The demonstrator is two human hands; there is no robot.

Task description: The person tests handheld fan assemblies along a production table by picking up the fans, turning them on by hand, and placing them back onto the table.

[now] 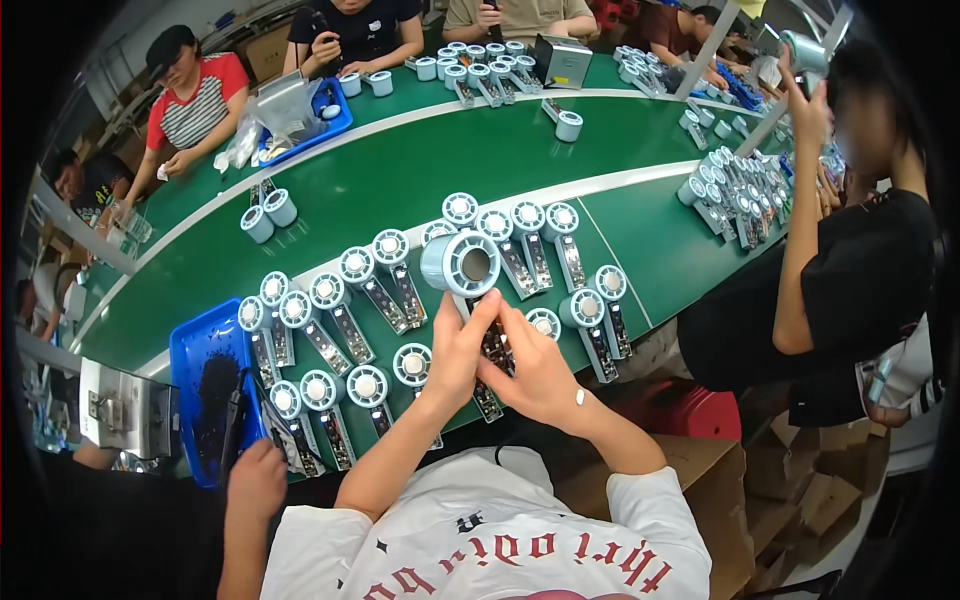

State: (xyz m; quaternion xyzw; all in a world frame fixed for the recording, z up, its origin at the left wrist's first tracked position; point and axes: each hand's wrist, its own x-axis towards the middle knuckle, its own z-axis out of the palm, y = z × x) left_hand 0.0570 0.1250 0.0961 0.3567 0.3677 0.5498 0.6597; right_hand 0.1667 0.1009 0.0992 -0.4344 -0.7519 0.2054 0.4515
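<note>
A light-blue handheld fan point(440, 265) is raised above the green table, its round head up and tilted, its handle showing a bare circuit board. My left hand point(458, 358) closes round the handle from the left. My right hand point(535, 365) wraps the same handle from the right, the fingertips of both hands meeting below the head. Around and beyond my hands, similar fans lie in loose rows, such as a fan point(368, 388) to the left and a fan point(585, 310) to the right, round heads away from me and circuit boards facing up.
At left, a blue tray point(192, 350) holds small dark pieces and a black tool point(235, 415); another person's hand point(258, 475) is beside it. A metal box-shaped device point(130, 412) stands farther left. Beyond runs a green belt point(400, 160). A person point(850, 230) at right holds up a fan.
</note>
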